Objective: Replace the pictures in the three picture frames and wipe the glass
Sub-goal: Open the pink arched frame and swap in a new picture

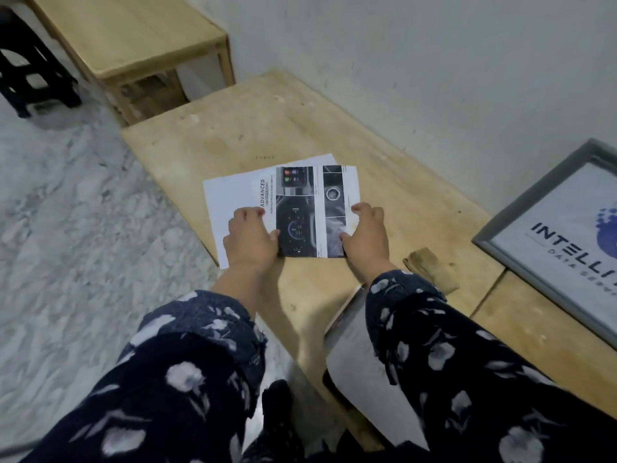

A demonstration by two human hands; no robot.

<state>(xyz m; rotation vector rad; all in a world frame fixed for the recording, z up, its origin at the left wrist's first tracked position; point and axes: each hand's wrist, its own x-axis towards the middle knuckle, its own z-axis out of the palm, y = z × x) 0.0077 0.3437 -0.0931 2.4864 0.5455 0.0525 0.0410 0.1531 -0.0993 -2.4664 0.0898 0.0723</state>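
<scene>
A printed picture sheet [300, 195] with dark car-dashboard photos and the word ADVANCED lies on the low wooden table [334, 128], on top of a plain white sheet [227, 195]. My left hand [250, 238] grips the printed sheet's near left edge, thumb on top. My right hand [365, 232] holds its near right edge. At the right a grey picture frame [534, 195] with an INTELLI logo print leans against the wall. Another frame or glass pane [347, 345] lies flat under my right forearm, mostly hidden.
A brown cloth [430, 269] lies on the table near the grey frame. A second wooden table [133, 35] stands farther back on the left, with a black plastic stool [30, 65] beside it. Marble floor [66, 212] lies to the left.
</scene>
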